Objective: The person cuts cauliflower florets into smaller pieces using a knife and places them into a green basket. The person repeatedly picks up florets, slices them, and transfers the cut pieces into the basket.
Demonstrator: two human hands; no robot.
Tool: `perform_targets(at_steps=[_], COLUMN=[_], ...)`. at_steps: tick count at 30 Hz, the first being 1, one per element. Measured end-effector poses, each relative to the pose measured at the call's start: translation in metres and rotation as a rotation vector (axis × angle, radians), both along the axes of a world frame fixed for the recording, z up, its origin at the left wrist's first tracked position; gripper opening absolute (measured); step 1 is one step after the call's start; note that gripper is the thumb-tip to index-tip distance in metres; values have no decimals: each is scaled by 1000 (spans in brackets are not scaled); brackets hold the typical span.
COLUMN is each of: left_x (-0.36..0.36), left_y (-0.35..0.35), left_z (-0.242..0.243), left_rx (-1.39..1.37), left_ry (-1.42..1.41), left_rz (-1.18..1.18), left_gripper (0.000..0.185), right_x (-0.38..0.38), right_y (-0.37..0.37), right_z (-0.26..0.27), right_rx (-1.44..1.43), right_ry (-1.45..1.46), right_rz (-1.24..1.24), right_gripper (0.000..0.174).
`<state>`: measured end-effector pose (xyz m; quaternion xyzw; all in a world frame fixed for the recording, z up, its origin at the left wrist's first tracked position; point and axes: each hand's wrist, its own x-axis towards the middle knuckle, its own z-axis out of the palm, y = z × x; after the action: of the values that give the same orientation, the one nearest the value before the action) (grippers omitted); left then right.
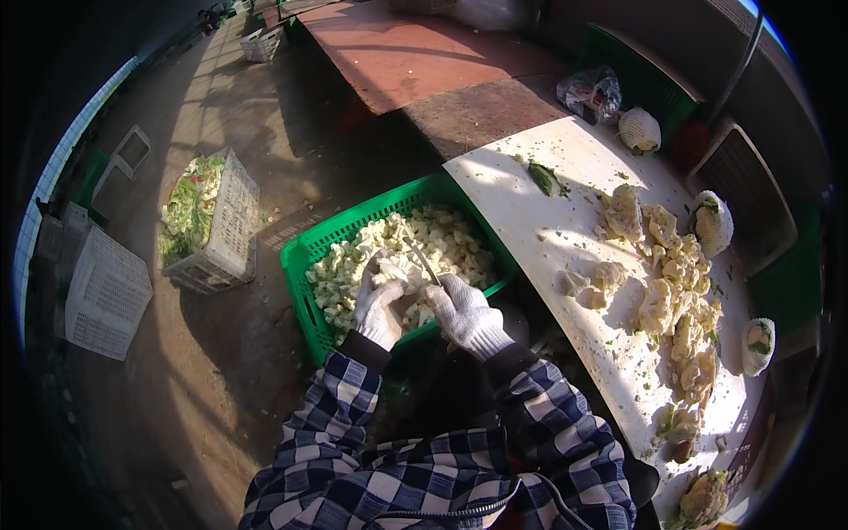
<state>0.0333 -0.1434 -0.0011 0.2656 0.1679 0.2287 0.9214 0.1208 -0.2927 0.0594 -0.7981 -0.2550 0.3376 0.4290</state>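
My left hand (381, 301), in a white knit glove, holds a pale piece of cauliflower (396, 271) over a green plastic crate (308, 324). In my gloved right hand (464, 311) is a knife, its narrow blade (423, 260) pointing up and left, close to the held piece. Cut cauliflower florets (344, 265) fill much of the crate beneath both hands. The lower side of the held piece is hidden by my fingers.
To the right, a white tabletop (530, 218) bears large cauliflower pieces (686, 278), crumbs and net-wrapped heads (712, 224). A reddish board (430, 53) lies beyond. On the floor at left stand a crate of green trimmings (192, 209) and a white plastic crate (109, 298).
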Motion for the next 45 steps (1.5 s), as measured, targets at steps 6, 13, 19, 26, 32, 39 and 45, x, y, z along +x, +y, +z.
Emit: perform_targets(at_steps=[6, 13, 19, 26, 32, 39, 45], left_x=[3, 2, -4, 0, 9, 4, -5], left_y=[-1, -3, -13, -23, -22, 1, 16], left_z=[-4, -11, 0, -9, -34, -30, -17], left_rx=[-326, -248, -328, -228, -101, -462, -354], left_ry=[126, 56, -62, 67, 21, 16, -14], left_rz=[-150, -49, -74, 7, 52, -6, -7], left_gripper=[27, 23, 30, 43, 37, 47, 40], right_x=[-9, -34, -46, -55, -40, -3, -8], right_y=[-3, -8, -8, -6, 2, 11, 10], right_z=[-7, -6, -9, -5, -13, -10, -7], right_rx=[3, 145, 94, 86, -180, 4, -76], right_ry=[-77, -332, -435, -445, -533, 295, 52], right_rz=[-66, -27, 1, -34, 23, -113, 24], right_gripper=[43, 32, 31, 33, 35, 41, 44])
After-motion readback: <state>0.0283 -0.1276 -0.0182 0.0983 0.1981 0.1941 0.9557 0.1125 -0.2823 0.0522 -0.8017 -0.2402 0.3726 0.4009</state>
